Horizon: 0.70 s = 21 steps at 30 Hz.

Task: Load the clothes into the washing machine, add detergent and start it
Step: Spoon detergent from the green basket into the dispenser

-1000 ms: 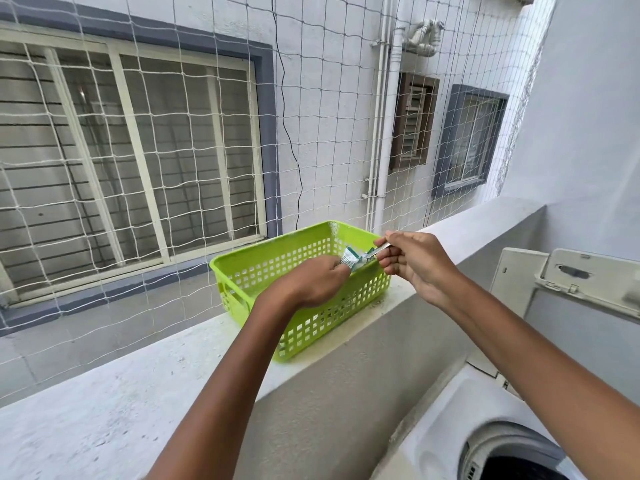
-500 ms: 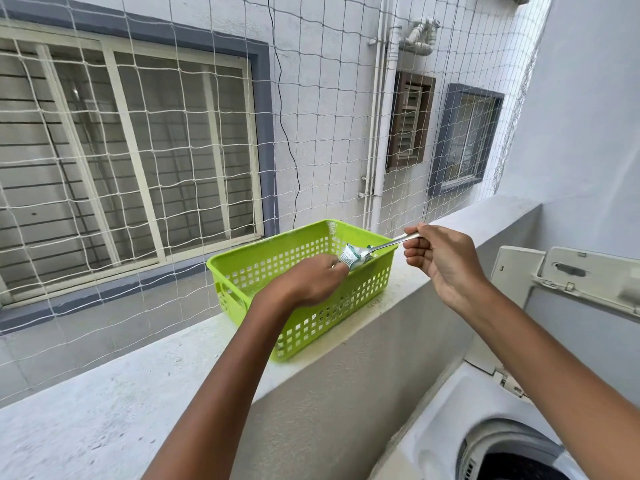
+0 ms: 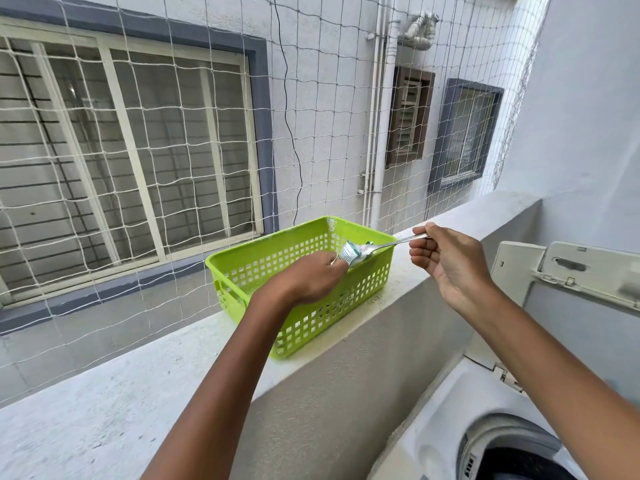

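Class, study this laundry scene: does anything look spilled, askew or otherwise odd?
Nothing spilled. One oddity: the green basket sits askew near the ledge's inner edge, above the washing machine.

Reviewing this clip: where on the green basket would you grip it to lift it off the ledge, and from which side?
Take the green basket by the handle cutout in its near-left end wall, coming from the left along the ledge. The left hand with the packet and the spoon occupy the right.

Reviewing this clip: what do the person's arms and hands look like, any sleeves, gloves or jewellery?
Both forearms are bare as far as the frame shows, with no sleeves in view. The left hand and right hand are ungloved, with no visible watch, bracelet or rings.
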### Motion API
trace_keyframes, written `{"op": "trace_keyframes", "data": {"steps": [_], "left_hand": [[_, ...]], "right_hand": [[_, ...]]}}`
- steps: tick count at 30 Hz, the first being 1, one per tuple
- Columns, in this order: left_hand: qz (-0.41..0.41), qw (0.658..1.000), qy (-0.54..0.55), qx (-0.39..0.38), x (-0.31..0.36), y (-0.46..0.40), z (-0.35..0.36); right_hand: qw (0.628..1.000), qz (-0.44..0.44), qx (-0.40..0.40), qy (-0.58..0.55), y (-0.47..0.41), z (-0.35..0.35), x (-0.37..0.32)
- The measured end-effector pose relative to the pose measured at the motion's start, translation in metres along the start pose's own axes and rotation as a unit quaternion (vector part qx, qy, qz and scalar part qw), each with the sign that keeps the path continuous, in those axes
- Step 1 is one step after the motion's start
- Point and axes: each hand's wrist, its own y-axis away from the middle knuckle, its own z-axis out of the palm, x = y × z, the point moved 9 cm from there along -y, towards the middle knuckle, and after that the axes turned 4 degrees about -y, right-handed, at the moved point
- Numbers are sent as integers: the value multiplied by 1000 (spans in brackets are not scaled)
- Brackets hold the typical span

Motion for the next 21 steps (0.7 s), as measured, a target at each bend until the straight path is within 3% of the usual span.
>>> {"op": "trace_keyframes", "data": {"steps": [7,14,18,21], "left_hand": [[1,1000,5,-2,0,0,0],[4,1000,4,-5,4,1,-1],[4,1000,1,-5,4,1,-1],[0,1000,-2,-8,4,2,-1]], "right_hand": [[994,-35,-90,49,-1,25,-2],[925,-193,-123,304,2,51,-8],[909,-190,-118,351,1,56,-4],[923,-148,-127,332,-2,56,0]]}}
